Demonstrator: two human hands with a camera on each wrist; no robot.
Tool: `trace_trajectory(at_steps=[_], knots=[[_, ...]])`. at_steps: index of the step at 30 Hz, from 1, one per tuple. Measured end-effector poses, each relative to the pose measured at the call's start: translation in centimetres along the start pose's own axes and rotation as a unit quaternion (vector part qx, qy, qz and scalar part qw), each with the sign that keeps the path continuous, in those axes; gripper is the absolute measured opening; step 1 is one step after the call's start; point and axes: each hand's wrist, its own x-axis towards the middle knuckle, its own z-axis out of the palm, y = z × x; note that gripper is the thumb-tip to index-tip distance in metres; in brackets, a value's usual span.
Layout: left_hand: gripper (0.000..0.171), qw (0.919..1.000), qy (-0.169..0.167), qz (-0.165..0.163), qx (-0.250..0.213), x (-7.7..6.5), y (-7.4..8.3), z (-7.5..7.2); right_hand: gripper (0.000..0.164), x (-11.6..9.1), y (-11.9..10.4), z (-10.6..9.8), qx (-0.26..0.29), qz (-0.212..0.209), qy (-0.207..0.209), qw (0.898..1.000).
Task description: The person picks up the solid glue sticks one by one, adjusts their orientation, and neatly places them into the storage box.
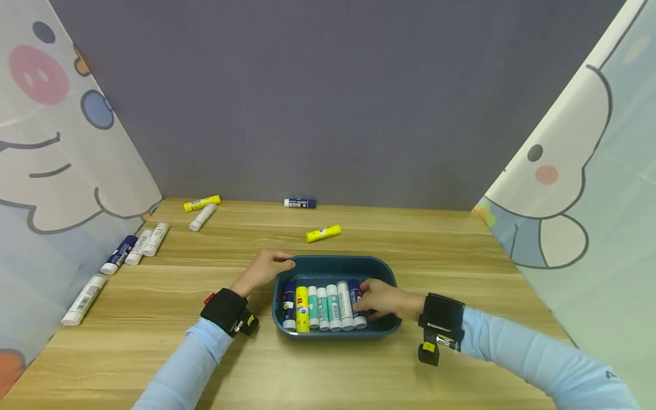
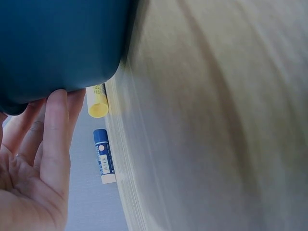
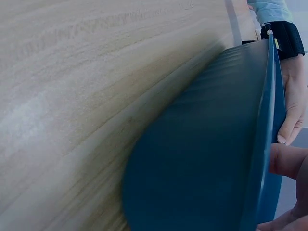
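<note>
A dark teal plastic bin (image 1: 338,335) stands on the table with a row of glue sticks in it. From the left run a dark blue stick (image 1: 289,304), a yellow one (image 1: 302,310), green-and-white ones (image 1: 333,307), a white one (image 1: 345,304) and another dark blue glue stick (image 1: 354,296). My left hand (image 1: 263,267) grips the bin's far left corner, fingers against the outer wall (image 2: 57,43) in the left wrist view. Inside the bin, my right hand (image 1: 383,298) holds the rightmost dark blue stick. In the right wrist view the bin wall hides part of that hand (image 3: 293,192).
Behind the bin lie a yellow glue stick (image 1: 323,233) and a dark blue one (image 1: 299,203). Another yellow stick (image 1: 202,203) and several white sticks (image 1: 84,299) lie at the left, with a dark blue one (image 1: 119,254) among them. A grey panel (image 1: 328,102) borders the table's back.
</note>
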Motion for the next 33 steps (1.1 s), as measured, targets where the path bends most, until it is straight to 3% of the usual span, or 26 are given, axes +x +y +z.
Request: trace_trajectory(at_steps=[9,15,18,22,24,26,30,33], knots=[[0.031,0.9999,0.010,-0.007,0.005,-0.1,0.1,-0.3,0.063,0.4,-1.0,-0.4,-0.073,-0.017,0.001,0.997],[0.030,0.9999,0.015,-0.005,0.002,-0.2,0.0,-0.2,0.049,0.4,-2.3,-1.0,-0.133,-0.049,-0.012,0.990],[0.029,0.9998,0.018,-0.007,-0.001,-0.2,0.0,0.0,0.041,0.6,-2.9,-1.7,-0.149,-0.073,-0.031,0.986],[0.029,0.9998,0.022,-0.006,-0.001,-0.1,-0.1,0.3,0.038,1.2,-3.6,-2.8,-0.170,-0.146,-0.033,0.974],[0.029,0.9998,0.022,-0.006,-0.001,0.0,-0.1,0.4,0.037,1.7,-3.9,-3.4,-0.210,-0.197,-0.005,0.958],[0.028,0.9998,0.021,-0.006,0.000,0.1,-0.1,0.5,0.035,2.5,-4.2,-4.0,-0.266,-0.252,0.042,0.929],[0.026,0.9997,0.021,-0.009,-0.002,0.2,0.0,0.6,0.032,4.4,-5.1,-5.3,-0.367,-0.327,0.127,0.861],[0.025,0.9997,0.021,-0.008,-0.005,0.1,0.1,0.6,0.032,5.8,-5.9,-6.1,-0.409,-0.356,0.148,0.827]])
